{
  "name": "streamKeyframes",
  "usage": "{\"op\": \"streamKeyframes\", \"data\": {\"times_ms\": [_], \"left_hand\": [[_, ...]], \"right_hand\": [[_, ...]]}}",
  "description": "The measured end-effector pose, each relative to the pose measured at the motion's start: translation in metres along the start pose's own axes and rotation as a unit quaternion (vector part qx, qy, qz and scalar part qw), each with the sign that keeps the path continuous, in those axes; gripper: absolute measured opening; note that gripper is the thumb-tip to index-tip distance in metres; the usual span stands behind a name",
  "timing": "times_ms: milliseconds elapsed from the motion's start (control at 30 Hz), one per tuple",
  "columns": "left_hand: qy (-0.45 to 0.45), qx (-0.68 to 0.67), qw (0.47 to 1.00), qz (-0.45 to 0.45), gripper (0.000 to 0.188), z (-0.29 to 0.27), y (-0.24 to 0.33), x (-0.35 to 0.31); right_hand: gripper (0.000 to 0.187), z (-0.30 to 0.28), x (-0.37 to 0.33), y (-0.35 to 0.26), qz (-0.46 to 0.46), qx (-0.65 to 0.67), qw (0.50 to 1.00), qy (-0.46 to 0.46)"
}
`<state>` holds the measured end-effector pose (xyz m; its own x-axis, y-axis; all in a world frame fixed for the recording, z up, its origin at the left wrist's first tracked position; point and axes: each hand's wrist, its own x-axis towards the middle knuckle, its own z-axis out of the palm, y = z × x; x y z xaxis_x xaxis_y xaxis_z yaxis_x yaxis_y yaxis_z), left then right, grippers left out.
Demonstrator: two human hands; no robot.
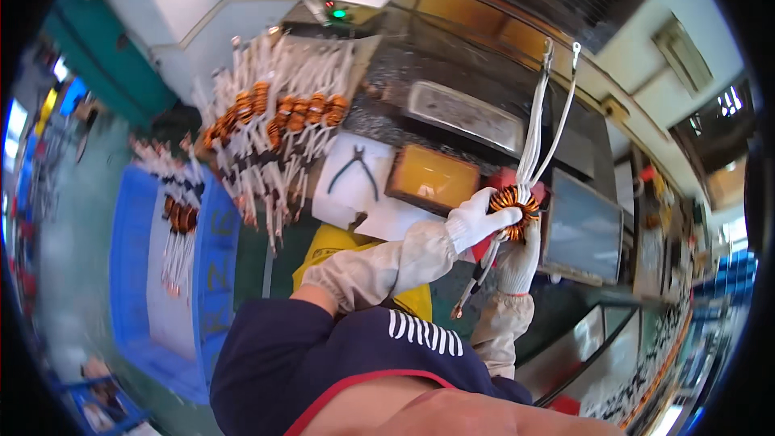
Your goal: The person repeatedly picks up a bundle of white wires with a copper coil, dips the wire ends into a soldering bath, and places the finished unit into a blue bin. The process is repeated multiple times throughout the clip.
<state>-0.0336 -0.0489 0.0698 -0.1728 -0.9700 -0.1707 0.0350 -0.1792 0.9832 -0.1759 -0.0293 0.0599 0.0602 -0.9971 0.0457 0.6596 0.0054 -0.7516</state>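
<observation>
A ring-shaped copper coil (508,200) is held up between my two gloved hands at the bench's front edge. White-sleeved leads (533,133) run from it up and away, ending in metal lugs. Shorter leads with dark sleeves (478,276) hang below. My left hand (476,222), in a white glove, grips the coil's left side with the thumb across its front. Beneath and to the right, my right hand (519,265) closes on the coil's lower side; its fingertips are partly hidden behind the winding.
Many similar coils (291,113) lie piled at the bench's left. Pliers (355,169) rest on white paper beside a yellow block (433,176). Behind are a metal-rimmed tray (466,113) and a box with a green light (351,4). A blue crate (133,274) holding coils stands left.
</observation>
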Motion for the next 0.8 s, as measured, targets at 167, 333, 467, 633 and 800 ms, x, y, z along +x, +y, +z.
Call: {"op": "streamKeyframes", "data": {"times_ms": [167, 333, 467, 633, 800], "left_hand": [[0.028, -0.282, 0.959, 0.023, 0.040, -0.064, -0.007, 0.007], [0.124, -0.341, 0.928, 0.087, 0.028, -0.167, -0.015, 0.003], [0.233, -0.338, 0.908, 0.087, 0.031, -0.257, -0.028, -0.019], [0.389, -0.165, 0.903, 0.083, 0.038, -0.341, -0.030, -0.033], [0.460, 0.000, 0.887, 0.037, 0.058, -0.394, -0.040, -0.018]], "right_hand": [[0.052, 0.051, 0.019, 0.011, 0.029, -0.180, 0.979, -0.089], [0.043, 0.047, 0.036, 0.009, 0.004, -0.306, 0.945, -0.114], [0.031, -0.006, 0.048, 0.017, -0.011, -0.305, 0.951, -0.047], [0.020, -0.058, 0.053, 0.049, -0.064, -0.351, 0.933, 0.034], [0.018, -0.069, 0.056, 0.056, -0.080, -0.355, 0.931, 0.030]]}}
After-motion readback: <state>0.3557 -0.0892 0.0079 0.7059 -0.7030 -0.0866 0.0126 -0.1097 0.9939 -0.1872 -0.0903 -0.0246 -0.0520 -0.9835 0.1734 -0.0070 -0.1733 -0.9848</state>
